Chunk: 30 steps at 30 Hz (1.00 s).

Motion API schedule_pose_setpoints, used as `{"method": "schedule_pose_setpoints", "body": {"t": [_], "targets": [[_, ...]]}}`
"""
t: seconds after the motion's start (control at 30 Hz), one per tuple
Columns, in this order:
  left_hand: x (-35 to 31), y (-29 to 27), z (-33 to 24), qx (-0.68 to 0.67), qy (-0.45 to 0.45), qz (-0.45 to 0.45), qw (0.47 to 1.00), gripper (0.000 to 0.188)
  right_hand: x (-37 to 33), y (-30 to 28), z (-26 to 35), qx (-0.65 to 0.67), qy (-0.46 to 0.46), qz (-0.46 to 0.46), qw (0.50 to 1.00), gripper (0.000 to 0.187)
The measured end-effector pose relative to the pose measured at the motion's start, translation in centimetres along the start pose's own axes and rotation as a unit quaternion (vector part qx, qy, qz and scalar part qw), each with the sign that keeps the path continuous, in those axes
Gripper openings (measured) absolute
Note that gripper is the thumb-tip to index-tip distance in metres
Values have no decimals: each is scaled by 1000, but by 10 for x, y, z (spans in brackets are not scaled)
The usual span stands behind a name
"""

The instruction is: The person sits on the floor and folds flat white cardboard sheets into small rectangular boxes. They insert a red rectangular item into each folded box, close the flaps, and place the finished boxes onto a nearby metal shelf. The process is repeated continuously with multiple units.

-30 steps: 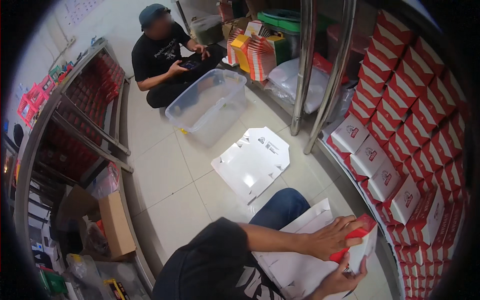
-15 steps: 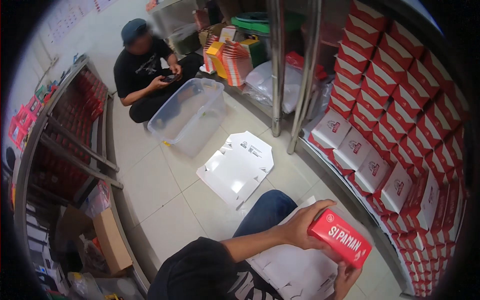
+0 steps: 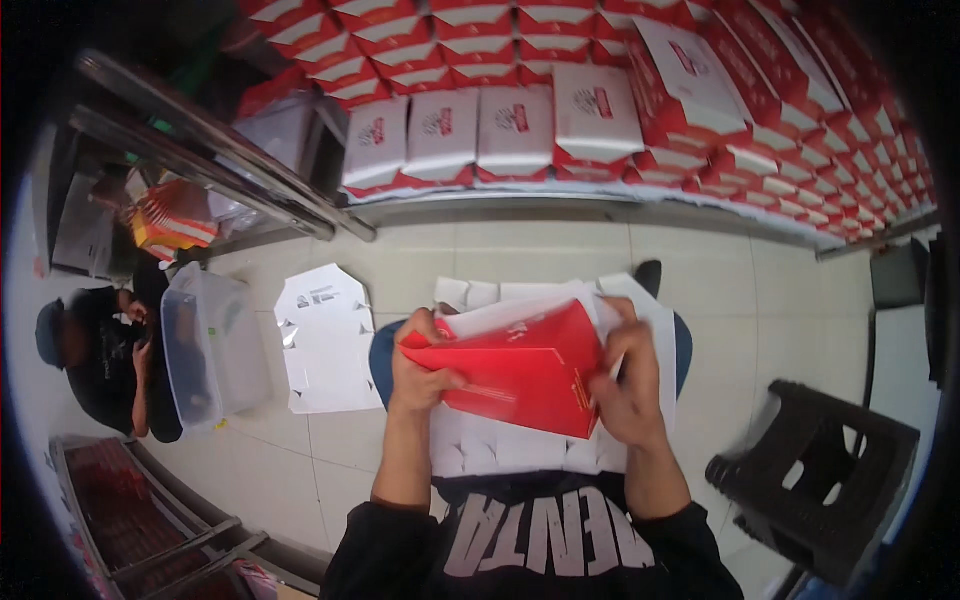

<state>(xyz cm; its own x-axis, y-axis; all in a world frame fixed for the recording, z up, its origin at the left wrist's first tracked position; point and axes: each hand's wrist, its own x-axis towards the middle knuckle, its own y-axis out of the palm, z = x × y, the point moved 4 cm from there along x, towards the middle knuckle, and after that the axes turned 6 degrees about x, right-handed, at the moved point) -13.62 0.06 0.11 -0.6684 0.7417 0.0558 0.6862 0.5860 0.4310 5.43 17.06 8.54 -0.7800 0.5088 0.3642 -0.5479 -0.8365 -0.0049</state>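
Observation:
Over my lap I hold a red and white carton box (image 3: 515, 375), its red printed side tilted up toward me. My left hand (image 3: 420, 375) is closed round its left end, thumb on the red face. At the right end, my right hand (image 3: 632, 385) has its fingers bent round the edge, slightly blurred by motion. Beneath the box, flat white carton blanks (image 3: 460, 450) lie across my legs, partly covered by the box and my hands. Another flat white blank (image 3: 330, 350) with cut slots lies on the tiled floor to my left.
Stacked red and white boxes (image 3: 580, 120) fill the shelf ahead. A clear plastic tub (image 3: 215, 340) stands at the left beside a seated person (image 3: 100, 350). Metal posts (image 3: 215, 165) rise at the far left. To my right is a dark plastic stool (image 3: 830, 470).
My view has swung right and down. The red box is now in front of me over my lap, its red side tilted toward me, with a hand at each end.

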Motion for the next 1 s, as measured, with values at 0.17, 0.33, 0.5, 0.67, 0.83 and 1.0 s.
{"method": "schedule_pose_setpoints", "body": {"t": [0.17,0.33,0.5,0.67,0.83,1.0], "targets": [[-5,11,-1,63,36,29,997,66,4,1,-4,10,92,-76,993,53],[-2,35,-17,109,4,-3,994,78,-7,-2,-2,-146,20,4,989,82],[49,49,-59,533,262,31,804,77,-58,-91,-31,-318,55,-328,888,40],[213,51,-10,693,369,35,618,65,-109,-84,-29,-475,452,-24,754,53],[206,105,16,637,398,29,660,65,-105,-55,-24,-166,236,-29,957,82],[27,135,113,413,-31,211,885,63,-119,-20,-47,-19,162,38,986,100]]}}
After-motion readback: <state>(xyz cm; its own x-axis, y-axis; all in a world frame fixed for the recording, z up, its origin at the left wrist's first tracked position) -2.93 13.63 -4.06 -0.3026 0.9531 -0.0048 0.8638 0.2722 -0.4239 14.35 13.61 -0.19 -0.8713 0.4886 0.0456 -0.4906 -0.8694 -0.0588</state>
